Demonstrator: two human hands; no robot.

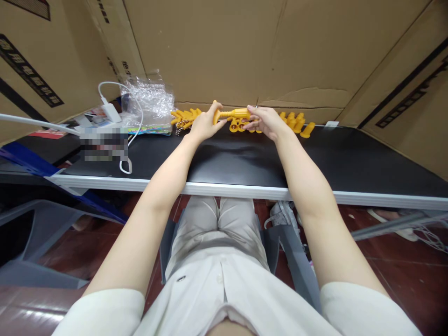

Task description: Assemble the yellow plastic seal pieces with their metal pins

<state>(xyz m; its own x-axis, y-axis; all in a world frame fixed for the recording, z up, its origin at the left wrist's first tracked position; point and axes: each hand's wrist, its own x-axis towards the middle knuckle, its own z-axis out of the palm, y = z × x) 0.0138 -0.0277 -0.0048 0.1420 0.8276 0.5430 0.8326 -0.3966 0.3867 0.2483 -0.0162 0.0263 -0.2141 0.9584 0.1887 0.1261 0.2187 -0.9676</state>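
Both of your hands are closing on one yellow plastic piece [234, 114] at the far edge of the black surface [315, 154], holding it just above the surface. Your left hand [205, 125] is wrapping its fingers around the left end of the piece, where a flared head sticks up past your thumb. Your right hand [266, 120] is pinching the right end between fingertips and thumb, with the palm turned down. The piece is lying roughly level between the two grips, running left to right.

Going from the left, a white cable [138, 112] is looping from a white charger plug [111, 112] down to the near edge of the surface, and a blurred patch is sitting beside it. Behind the cable, a crumpled clear plastic bag [150, 100] is lying against the cardboard wall [224, 46]. Just right of the bag, a heap of yellow parts [184, 117] is lying close to your left hand. More yellow parts, some ring-shaped, are lying under the held piece, though you cannot tell from here whether they are touching it. To the right of your right hand, another group of yellow pegs [297, 123] is standing along the wall, with one lying a little apart at the right end. A small white tab [331, 124] is sitting further right against the cardboard.
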